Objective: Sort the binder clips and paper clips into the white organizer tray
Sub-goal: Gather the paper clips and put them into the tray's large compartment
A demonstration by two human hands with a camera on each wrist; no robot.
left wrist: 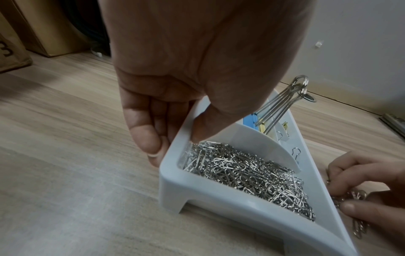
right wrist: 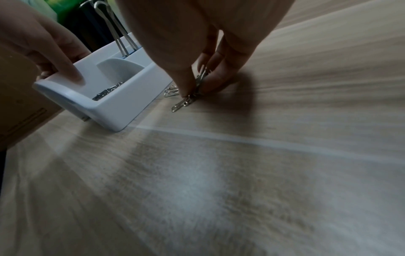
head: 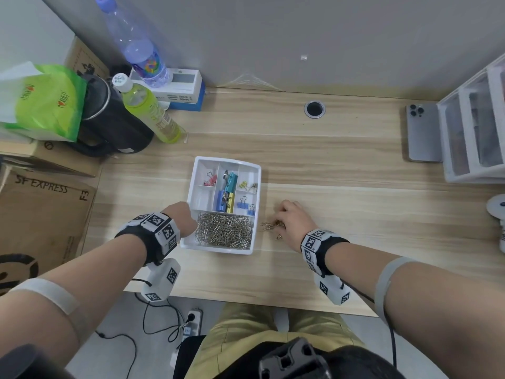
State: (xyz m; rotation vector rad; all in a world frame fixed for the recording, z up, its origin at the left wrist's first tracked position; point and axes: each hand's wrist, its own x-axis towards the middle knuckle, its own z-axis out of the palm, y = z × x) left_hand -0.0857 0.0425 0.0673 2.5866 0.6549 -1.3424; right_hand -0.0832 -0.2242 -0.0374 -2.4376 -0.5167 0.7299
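Fingers (right wrist: 215, 76) of the right hand (head: 293, 224) pinch loose paper clips (head: 270, 226) on the surface just right of the white organizer tray (head: 217, 248), hiding most; left hand (head: 181, 218) grips its left wall.

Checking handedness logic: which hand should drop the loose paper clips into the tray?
Right hand: it already pinches the loose paper clips beside the tray; left hand grips its wall.
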